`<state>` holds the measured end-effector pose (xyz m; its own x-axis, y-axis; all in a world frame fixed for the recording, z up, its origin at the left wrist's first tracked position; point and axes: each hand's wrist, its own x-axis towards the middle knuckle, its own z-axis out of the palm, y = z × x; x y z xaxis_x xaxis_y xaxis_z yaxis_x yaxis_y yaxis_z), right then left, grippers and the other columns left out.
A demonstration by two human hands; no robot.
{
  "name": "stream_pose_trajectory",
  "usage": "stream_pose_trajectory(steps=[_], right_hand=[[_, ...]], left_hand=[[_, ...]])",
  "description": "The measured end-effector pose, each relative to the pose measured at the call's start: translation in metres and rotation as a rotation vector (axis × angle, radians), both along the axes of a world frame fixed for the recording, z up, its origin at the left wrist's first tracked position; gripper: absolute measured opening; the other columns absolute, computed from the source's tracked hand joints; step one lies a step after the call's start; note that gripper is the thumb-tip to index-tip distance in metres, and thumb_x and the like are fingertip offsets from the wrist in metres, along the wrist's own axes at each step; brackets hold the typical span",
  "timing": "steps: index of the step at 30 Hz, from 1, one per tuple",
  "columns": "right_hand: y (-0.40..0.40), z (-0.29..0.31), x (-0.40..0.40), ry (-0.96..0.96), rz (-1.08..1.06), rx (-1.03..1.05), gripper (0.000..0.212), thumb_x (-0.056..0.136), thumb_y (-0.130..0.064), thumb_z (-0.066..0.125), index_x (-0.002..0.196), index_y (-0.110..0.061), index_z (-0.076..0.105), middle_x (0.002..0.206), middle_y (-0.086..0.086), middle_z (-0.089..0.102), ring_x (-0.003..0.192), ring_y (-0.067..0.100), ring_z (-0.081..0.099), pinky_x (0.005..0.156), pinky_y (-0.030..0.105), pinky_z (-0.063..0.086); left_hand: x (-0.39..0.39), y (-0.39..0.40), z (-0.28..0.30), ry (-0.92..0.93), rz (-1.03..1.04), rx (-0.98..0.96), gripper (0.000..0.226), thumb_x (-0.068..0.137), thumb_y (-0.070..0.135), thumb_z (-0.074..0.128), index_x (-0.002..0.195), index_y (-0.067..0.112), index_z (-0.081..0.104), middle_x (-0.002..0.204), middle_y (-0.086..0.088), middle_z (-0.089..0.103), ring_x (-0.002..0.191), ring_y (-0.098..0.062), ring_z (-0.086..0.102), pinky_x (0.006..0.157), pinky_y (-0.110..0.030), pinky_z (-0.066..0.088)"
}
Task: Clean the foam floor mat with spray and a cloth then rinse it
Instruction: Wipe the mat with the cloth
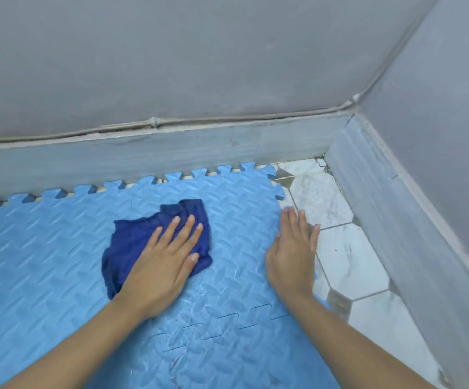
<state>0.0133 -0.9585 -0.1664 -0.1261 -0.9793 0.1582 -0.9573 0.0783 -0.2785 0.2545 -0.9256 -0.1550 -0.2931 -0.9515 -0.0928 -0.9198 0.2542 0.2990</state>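
My left hand (162,258) lies flat on the dark blue cloth (132,242), with the fingers stretched out and a little spread. It presses the cloth down on the foam mat (59,262) and does not grip it. The cloth is crumpled and sits in the far middle part of the mat, near the toothed edge that runs along the baseboard (171,153).

My right hand (292,254) is also open and flat, and it holds nothing. It rests on the right edge of the mat, with the fingertips reaching over to the white floor tiles (348,256).

The mat is light blue with a pressed pattern. Near my wrists a puzzle seam (227,322) joins two pieces, and the surface there looks wet and shiny. The grey walls (199,51) meet in the far right corner.
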Motion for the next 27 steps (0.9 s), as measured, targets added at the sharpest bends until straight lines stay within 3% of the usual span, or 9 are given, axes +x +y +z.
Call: stream_pose_trajectory(steps=[4,8,12,19,24,27], right_hand=[[-0.004,-0.004,0.002,0.024,0.008,-0.019,0.072,0.08,-0.017,0.014,0.144,0.001,0.04,0.152,0.015,0.041,0.145,0.028,0.031,0.119,0.042,0.006],[-0.004,-0.006,-0.001,0.031,0.007,-0.01,0.073,0.08,-0.019,0.013,0.145,0.0,0.04,0.153,0.013,0.039,0.146,0.026,0.03,0.119,0.04,0.004],[-0.005,-0.003,0.0,0.031,0.022,-0.005,0.071,0.08,-0.018,0.014,0.143,0.001,0.042,0.151,0.015,0.041,0.143,0.028,0.033,0.118,0.046,0.012],[-0.004,0.003,0.001,-0.013,0.029,0.031,0.065,0.08,-0.008,0.031,0.143,0.002,0.041,0.151,0.016,0.04,0.142,0.032,0.034,0.118,0.052,0.014],[-0.003,0.004,0.001,-0.023,0.054,0.055,0.061,0.086,-0.004,0.038,0.147,0.001,0.035,0.156,0.015,0.032,0.146,0.028,0.026,0.12,0.047,0.009],[-0.003,0.007,-0.001,-0.054,0.052,0.045,0.059,0.088,-0.002,0.038,0.146,0.001,0.034,0.156,0.016,0.032,0.147,0.028,0.025,0.12,0.046,0.009]], left_hand=[[-0.058,-0.046,-0.002,-0.005,-0.201,-0.059,0.064,0.095,0.05,-0.006,0.153,0.025,0.009,0.16,0.009,0.003,0.148,-0.016,-0.002,0.118,-0.038,-0.002],[-0.1,-0.123,-0.001,-0.069,-0.046,-0.041,0.055,0.1,0.043,0.008,0.153,0.026,0.003,0.161,0.007,-0.004,0.148,-0.017,-0.005,0.118,-0.042,-0.005],[-0.112,-0.136,-0.001,-0.082,0.001,0.004,0.054,0.102,0.039,0.014,0.153,0.024,0.003,0.161,0.005,-0.005,0.148,-0.018,-0.006,0.118,-0.043,-0.005],[-0.049,-0.003,0.005,-0.058,-0.177,0.044,0.059,0.098,0.047,0.004,0.153,0.026,0.004,0.161,0.007,-0.004,0.148,-0.016,-0.007,0.119,-0.04,0.0],[-0.009,0.148,0.01,-0.105,-0.282,0.044,0.056,0.1,0.042,0.023,0.152,0.02,0.022,0.16,0.0,0.015,0.147,-0.022,0.013,0.114,-0.045,0.016],[0.007,0.187,0.009,-0.129,-0.36,0.073,0.056,0.1,0.044,0.024,0.152,0.022,0.022,0.159,0.001,0.018,0.147,-0.021,0.016,0.114,-0.043,0.017]])
